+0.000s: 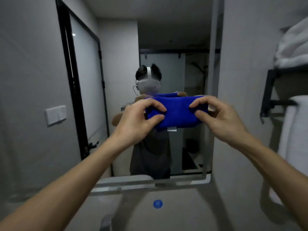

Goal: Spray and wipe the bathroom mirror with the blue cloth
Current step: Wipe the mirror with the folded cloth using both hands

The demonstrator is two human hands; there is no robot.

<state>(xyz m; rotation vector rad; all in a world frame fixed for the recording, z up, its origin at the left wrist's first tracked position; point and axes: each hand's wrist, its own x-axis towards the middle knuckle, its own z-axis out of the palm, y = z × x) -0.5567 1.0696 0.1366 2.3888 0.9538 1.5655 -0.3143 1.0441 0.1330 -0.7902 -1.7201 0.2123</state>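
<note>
On the left wall we see a light switch [55, 115]. Our left hand [138, 120] pinches one end of the folded blue cloth [177, 112], held up before the mirror [120, 64]; our right hand [216, 116] pinches the other end. White towels [293, 45] sit on a rack at right.

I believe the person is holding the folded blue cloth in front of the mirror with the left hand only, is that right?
Not quite: both hands hold it. In the head view the left hand pinches one end of the folded blue cloth and the right hand pinches the other, in front of the mirror.
</note>
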